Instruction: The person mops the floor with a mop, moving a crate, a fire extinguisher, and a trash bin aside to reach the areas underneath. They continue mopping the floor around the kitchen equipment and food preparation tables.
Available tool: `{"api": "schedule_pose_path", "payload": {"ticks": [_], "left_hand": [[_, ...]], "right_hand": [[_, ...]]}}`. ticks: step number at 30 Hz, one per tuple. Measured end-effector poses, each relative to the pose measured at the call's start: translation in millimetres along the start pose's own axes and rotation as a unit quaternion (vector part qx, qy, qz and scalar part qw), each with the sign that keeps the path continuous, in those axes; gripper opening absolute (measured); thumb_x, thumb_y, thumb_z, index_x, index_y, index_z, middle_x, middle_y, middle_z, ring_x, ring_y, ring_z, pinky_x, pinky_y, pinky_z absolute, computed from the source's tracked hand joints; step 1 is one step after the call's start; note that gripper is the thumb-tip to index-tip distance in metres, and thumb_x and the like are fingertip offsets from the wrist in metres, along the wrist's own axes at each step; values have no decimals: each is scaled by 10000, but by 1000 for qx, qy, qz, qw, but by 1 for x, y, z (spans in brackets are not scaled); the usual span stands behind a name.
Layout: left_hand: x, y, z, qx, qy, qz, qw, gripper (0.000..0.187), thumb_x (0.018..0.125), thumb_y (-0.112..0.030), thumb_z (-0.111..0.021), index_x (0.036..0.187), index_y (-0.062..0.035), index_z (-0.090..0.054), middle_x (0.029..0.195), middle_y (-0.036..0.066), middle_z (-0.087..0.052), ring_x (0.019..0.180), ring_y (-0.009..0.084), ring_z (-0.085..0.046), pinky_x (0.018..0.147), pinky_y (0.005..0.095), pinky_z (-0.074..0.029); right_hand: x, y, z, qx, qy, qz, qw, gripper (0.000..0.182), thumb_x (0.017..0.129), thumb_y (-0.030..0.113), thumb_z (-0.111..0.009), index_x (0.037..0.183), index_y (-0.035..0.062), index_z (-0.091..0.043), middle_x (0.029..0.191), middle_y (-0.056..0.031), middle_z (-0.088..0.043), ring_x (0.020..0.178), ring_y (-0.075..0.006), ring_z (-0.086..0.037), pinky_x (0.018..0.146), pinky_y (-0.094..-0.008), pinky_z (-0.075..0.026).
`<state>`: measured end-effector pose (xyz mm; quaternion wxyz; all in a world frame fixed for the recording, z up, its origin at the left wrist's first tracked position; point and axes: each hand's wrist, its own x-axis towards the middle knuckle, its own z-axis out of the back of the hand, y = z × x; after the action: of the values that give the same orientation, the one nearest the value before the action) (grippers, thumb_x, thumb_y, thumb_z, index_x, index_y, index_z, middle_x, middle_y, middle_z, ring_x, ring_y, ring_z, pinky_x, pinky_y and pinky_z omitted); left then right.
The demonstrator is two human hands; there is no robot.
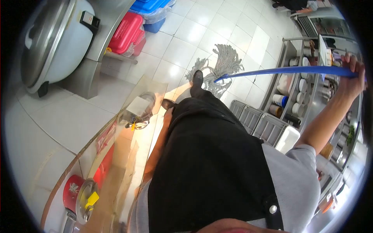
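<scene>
My right hand (353, 70) is raised at the right, with its fingers wrapped round the upper end of a blue handle (279, 70). This is the handle of a string mop, whose grey strands (229, 60) lie spread on the tiled floor beside my dark shoe (197, 79). My left hand (169, 113) hangs low by my thigh, close to the edge of my black apron (210, 155). Its fingers are too small and partly hidden to make out.
A large rice cooker (66, 46) stands on a steel counter at the left. Red (126, 33) and blue (149, 5) lidded tubs sit beyond it. Grey crates (256, 120) and steel shelves of containers (299, 85) line the right. A red pot (73, 192) is at lower left.
</scene>
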<state>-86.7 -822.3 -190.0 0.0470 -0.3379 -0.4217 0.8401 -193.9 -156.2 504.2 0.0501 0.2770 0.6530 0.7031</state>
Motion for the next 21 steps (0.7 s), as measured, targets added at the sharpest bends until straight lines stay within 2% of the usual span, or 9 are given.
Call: {"api": "schedule_pose_path", "payload": {"ticks": [3, 7, 10, 11, 13, 16, 19, 20, 21], "left_hand": [[41, -71, 9, 58, 50, -88, 993, 647, 844, -346, -782, 1385, -24, -634, 1403, 193, -647, 1301, 369, -615, 1090, 440, -495], [68, -239, 21, 80, 108, -169, 976, 627, 830, -307, -779, 1373, -27, -639, 1384, 179, -660, 1283, 367, -625, 1079, 439, -502], [48, -375, 6, 43, 226, -168, 959, 663, 823, -250, -808, 1424, -61, -601, 1454, 206, -604, 1314, 369, -602, 1109, 428, -486], [63, -364, -56, 29, 186, -288, 939, 751, 796, -244, -849, 1468, -72, -563, 1511, 212, -555, 1386, 377, -542, 1164, 435, -440], [29, -438, -85, -10, 223, -397, 890, 884, 773, -303, -897, 1530, -83, -498, 1577, 201, -493, 1466, 394, -453, 1226, 461, -367], [-1, -497, -134, -7, 353, -456, 817, 600, 801, -400, -875, 1299, -130, -678, 1319, 185, -683, 1272, 387, -611, 1040, 490, -496], [2, -487, -177, 17, 432, -385, 816, 461, 826, -541, -808, 1065, -148, -772, 1053, 157, -766, 1047, 383, -712, 901, 497, -553], [-9, -483, -181, 36, 378, -404, 832, 466, 866, -602, -751, 944, -144, -786, 901, 158, -762, 919, 383, -733, 845, 494, -567], [-13, -477, -179, 43, 361, -405, 839, 457, 869, -595, -751, 938, -145, -784, 905, 154, -763, 925, 381, -732, 845, 496, -565]], "right_hand": [[-58, 28, 29, 71, -22, -15, 997, 344, 990, 340, -681, 743, 143, -543, 727, -33, -402, 947, -272, -452, 970, -477, -394], [-139, 55, 42, 28, -73, 37, 996, 407, 968, 497, -704, 728, 185, -598, 663, 24, -365, 858, -224, -432, 858, -412, -369], [-191, 69, 19, 11, -146, 81, 986, 542, 932, 558, -731, 620, 212, -454, 619, 39, -330, 758, -186, -392, 762, -362, -318], [-205, 73, 5, -19, -164, 100, 981, 579, 917, 584, -739, 601, 224, -413, 601, 45, -319, 726, -176, -380, 736, -356, -307], [-230, 81, -16, -46, -196, 114, 973, 620, 895, 606, -749, 583, 238, -360, 566, 51, -304, 689, -166, -370, 723, -364, -316], [-263, 89, -35, -40, -198, 114, 973, 586, 908, 584, -728, 593, 233, -380, 575, 57, -344, 713, -151, -386, 756, -361, -329], [-290, 95, -31, -80, -251, 130, 956, 568, 884, 520, -723, 560, 233, -356, 536, 59, -360, 686, -149, -381, 745, -371, -333], [-299, 97, -27, -92, -261, 131, 952, 557, 877, 502, -719, 550, 232, -358, 525, 60, -366, 680, -150, -380, 743, -375, -334], [-310, 100, -15, -96, -253, 128, 954, 532, 877, 495, -707, 548, 228, -383, 523, 62, -375, 684, -150, -382, 749, -378, -336]]}}
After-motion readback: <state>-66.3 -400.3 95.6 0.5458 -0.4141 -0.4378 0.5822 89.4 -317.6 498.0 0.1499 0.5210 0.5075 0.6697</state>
